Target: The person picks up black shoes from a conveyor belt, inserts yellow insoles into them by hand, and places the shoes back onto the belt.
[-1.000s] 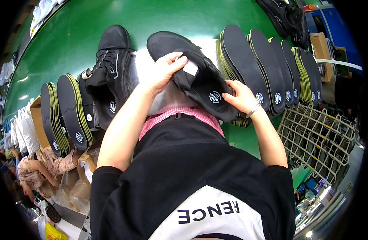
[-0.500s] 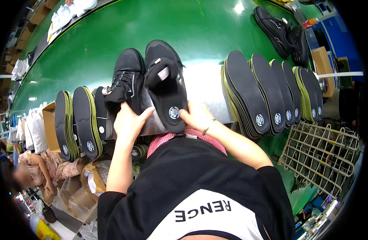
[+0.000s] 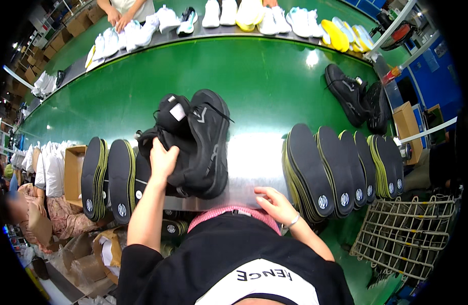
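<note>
Two black lace-up shoes stand close together in front of me on the bench. The right-hand shoe [image 3: 213, 147] leans so that its outer side shows. Behind and left of it is the other shoe [image 3: 172, 109], its tongue with a white label raised; it is partly covered. My left hand [image 3: 164, 160] is closed on the collar of a shoe, its fingertips hidden inside. Apart from the shoes, my right hand [image 3: 277, 204] holds nothing, fingers spread over the near edge of the metal plate [image 3: 254, 157]. Just beyond it stands a stack of black and yellow-green insoles [image 3: 309, 168].
More insole stacks [image 3: 121, 178] stand at left. Another black pair [image 3: 348, 94] lies far right on the green surface [image 3: 264, 66]. White shoes [image 3: 211, 14] line the far bench, where another person's hands [image 3: 123, 20] work. A wire rack [image 3: 404, 234] is at lower right.
My right hand has left the insole inside the right-hand shoe and opened. That shoe has tipped onto its side, nearer the other one. The view has tilted up, bringing in the far bench.
</note>
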Available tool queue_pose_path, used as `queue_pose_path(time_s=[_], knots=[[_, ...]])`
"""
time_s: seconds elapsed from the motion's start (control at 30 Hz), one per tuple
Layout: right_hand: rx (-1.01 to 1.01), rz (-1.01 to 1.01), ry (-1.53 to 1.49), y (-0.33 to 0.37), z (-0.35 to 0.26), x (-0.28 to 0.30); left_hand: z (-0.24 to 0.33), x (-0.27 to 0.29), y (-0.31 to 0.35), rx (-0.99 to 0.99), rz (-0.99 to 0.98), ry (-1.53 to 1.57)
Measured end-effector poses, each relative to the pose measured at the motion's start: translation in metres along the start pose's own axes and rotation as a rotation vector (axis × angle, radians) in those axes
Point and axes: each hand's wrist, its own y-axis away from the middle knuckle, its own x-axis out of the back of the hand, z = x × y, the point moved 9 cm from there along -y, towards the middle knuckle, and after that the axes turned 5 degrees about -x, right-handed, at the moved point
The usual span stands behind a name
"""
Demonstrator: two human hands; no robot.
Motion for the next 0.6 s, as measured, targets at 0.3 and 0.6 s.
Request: queue_pose_path(time_s=[0.3, 0.6], knots=[[0.876, 0.365, -0.022, 0.131, -0.201, 0.083, 0.006, 0.006, -0.178, -0.162, 0.16, -0.158], [1.59, 0.482, -0.159, 0.221, -0.276, 0.09, 0.321, 0.116, 0.076, -0.977, -0.379, 1.236]])
